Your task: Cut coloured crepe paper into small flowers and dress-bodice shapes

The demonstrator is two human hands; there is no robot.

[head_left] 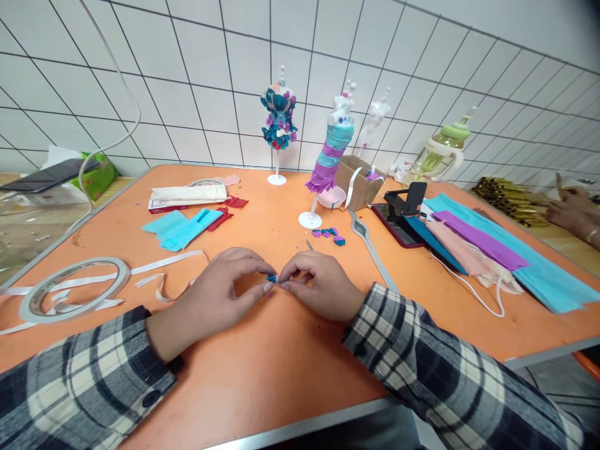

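Near the front of the orange table, a small blue and purple crepe-paper piece [271, 279] is pinched between the thumb and forefinger of my left hand [229, 287]. The fingertips of my right hand [321, 284] are pressed together at the other end of that piece; most of it is hidden by the fingers. Just beyond lie several small blue and purple paper bits [329, 234] in a row. Behind them stands a small dress form [330, 147] wrapped in light blue and purple paper. Another dress form [279, 119] is covered in teal ruffles and purple bits.
On the left lie a tape roll [75, 287], light blue paper [185, 229] and a white bundle [190, 194]. Scissors [368, 244], a phone [398, 225], crepe-paper sheets [487, 244], a cardboard box [359, 181] and a bottle [440, 153] stand right. Another person's hand [574, 209] is at far right.
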